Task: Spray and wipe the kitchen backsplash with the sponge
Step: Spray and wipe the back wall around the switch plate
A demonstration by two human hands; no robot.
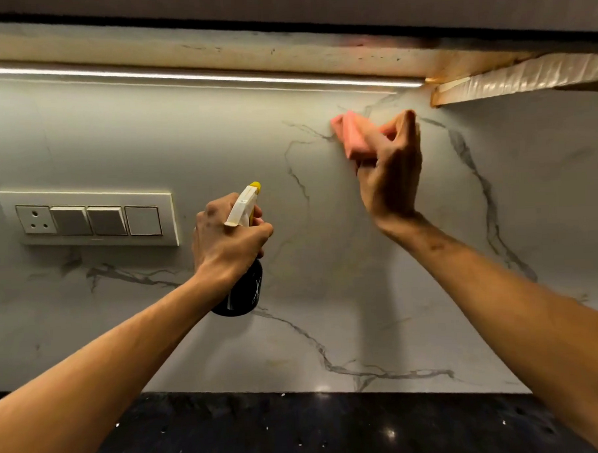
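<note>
Backsplash (pixel 377 257): white marble-pattern panel between dark countertop (pixel 299 431) and cabinet underside. Right hand (pixel 389 174) pinches the pink sponge (pixel 350 135) against its upper area, just below the light strip (pixel 198 78). Left hand (pixel 228 241) grips the spray bottle (pixel 242 259) with fingers curled round its neck, nozzle towards the wall.

Risks, as judged:
1. Overspray drifting to the switch panel (pixel 90 218) nearby, wetting the 1 socket.
2. Fingertip hold on the sponge looks shallow; firm strokes could dislodge it.
3. Lower panel could stay unwiped.
</note>
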